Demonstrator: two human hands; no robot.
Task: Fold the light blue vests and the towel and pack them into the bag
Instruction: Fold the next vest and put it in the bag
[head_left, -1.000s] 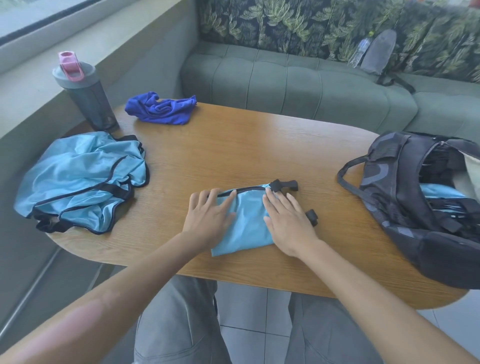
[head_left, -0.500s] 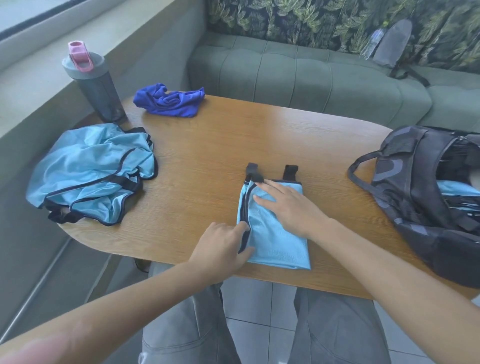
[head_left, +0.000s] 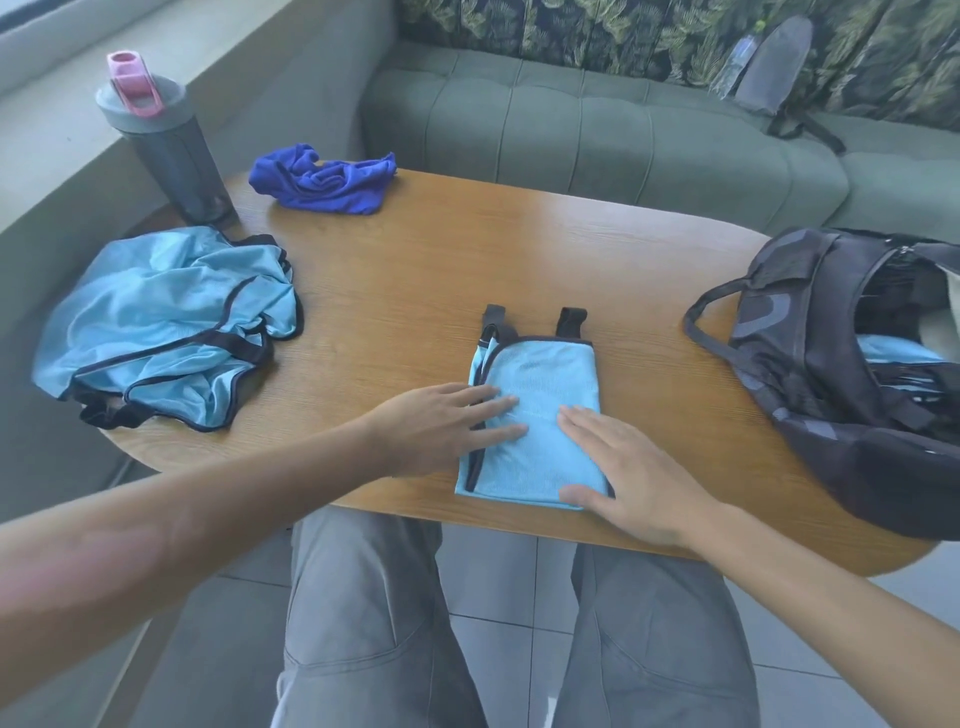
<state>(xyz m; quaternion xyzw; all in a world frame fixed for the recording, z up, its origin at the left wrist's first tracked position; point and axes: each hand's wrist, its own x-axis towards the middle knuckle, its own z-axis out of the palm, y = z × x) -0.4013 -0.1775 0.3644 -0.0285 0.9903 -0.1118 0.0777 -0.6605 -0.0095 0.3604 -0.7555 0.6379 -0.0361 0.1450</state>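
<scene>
Because the folded light blue mesh vest with black trim (head_left: 537, 415) lying at the near edge of the oval wooden table (head_left: 415, 270) looks thin, limp and slippery, both hands, left hand (head_left: 441, 423) and right hand (head_left: 631, 478), which rest flat and open on it gripping nothing, should probably lift it pinched by both sides so the fold holds.
</scene>
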